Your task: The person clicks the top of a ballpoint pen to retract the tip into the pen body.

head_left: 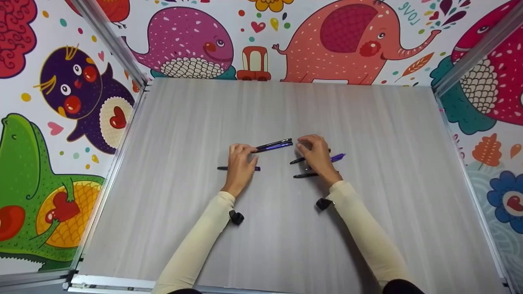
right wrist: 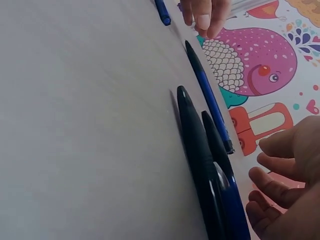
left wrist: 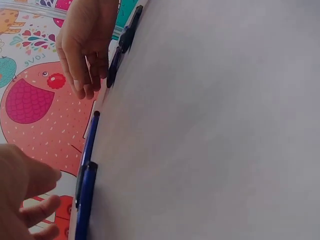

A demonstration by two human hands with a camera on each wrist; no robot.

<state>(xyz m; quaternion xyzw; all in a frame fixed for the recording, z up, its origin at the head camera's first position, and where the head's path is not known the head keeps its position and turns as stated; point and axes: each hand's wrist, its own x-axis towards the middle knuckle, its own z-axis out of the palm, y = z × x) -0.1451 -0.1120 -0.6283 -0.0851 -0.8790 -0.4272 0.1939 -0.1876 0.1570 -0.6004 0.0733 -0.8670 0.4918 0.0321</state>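
Observation:
Two slim pens, one black (head_left: 269, 143) and one purple-blue (head_left: 278, 146), lie side by side in the middle of the table. Beside their left end is my left hand (head_left: 240, 165), fingers bent loosely with a gap to the thumb. Another dark pen (head_left: 222, 168) lies partly hidden beneath that hand. My right hand (head_left: 318, 157) hovers over a group of pens, its fingers loosely curved around nothing. From under it show a black pen (head_left: 297, 161), a purple pen (head_left: 339, 157) and a lower black pen (head_left: 303, 176). The right wrist view shows a dark pen (right wrist: 196, 145) close up.
The pale wood-grain table (head_left: 184, 122) has a metal rail (head_left: 110, 281) along its near edge. Walls printed with cartoon animals, including an elephant (head_left: 347, 49), enclose the back and both sides. A small black device (head_left: 236, 217) is on the left wrist, another (head_left: 323, 203) on the right.

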